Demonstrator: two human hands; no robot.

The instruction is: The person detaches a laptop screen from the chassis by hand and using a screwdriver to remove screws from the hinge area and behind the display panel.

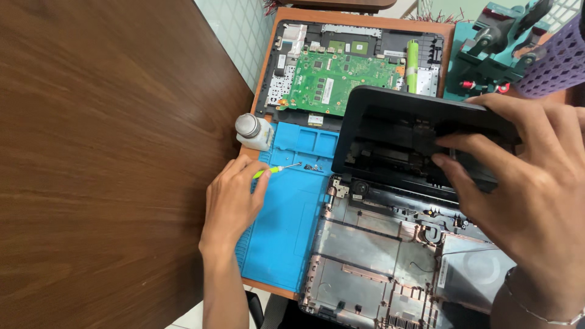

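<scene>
While the right hand (524, 183) clamps the black panel (396, 131), left hand (231, 201) fingers (261, 181) close on the screwdriver (277, 169), its tip pointing right.

I see a bright blue mat (286, 213) at centre frame, with a lime-green-handled screwdriver (275, 170) on it. Upper centre, a green circuit board (323, 79) sits in a black shell. The tabletop (91, 152) at left is dark brown woodgrain; a purple perforated basket (557, 61) shows upper right.

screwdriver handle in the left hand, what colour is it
Bright green handle on the screwdriver, seen in the head view.
</scene>
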